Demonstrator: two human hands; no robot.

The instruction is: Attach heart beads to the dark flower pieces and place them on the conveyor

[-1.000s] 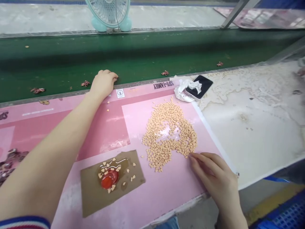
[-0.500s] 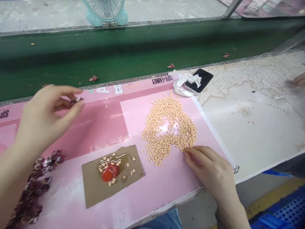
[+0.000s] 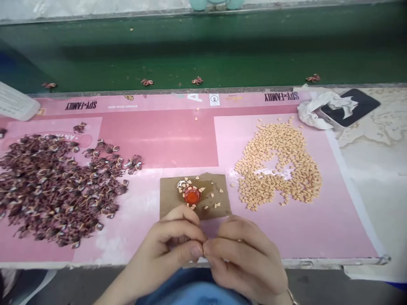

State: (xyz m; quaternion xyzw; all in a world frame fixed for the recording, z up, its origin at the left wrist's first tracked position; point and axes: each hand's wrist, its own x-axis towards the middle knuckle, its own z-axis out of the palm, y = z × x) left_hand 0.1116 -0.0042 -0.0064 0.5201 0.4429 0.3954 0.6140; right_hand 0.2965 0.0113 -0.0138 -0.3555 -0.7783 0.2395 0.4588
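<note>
My left hand (image 3: 168, 250) and my right hand (image 3: 244, 258) meet at the fingertips over the near edge of the pink printed mat (image 3: 159, 144). They pinch a small piece, mostly hidden by my fingers. Just beyond them lies a brown cardboard square (image 3: 170, 190) holding a red bottle cap (image 3: 191, 196), with glossy liquid and scattered hearts around it. To the right is a heap of small peach heart-shaped pieces (image 3: 276, 165). To the left spreads a large pile of dark maroon trinkets (image 3: 54, 190).
A green conveyor belt (image 3: 203, 51) runs behind the mat, with several dark pieces on it. A crumpled white tissue (image 3: 313, 111) and a black phone (image 3: 349, 108) lie at the back right. A white packet (image 3: 14, 101) sits at the far left.
The view has swung left, bringing the dark pile fully into sight. My left hand has left its raised pinch over the mat, my right hand has left the heart heap, and they now meet at centre.
</note>
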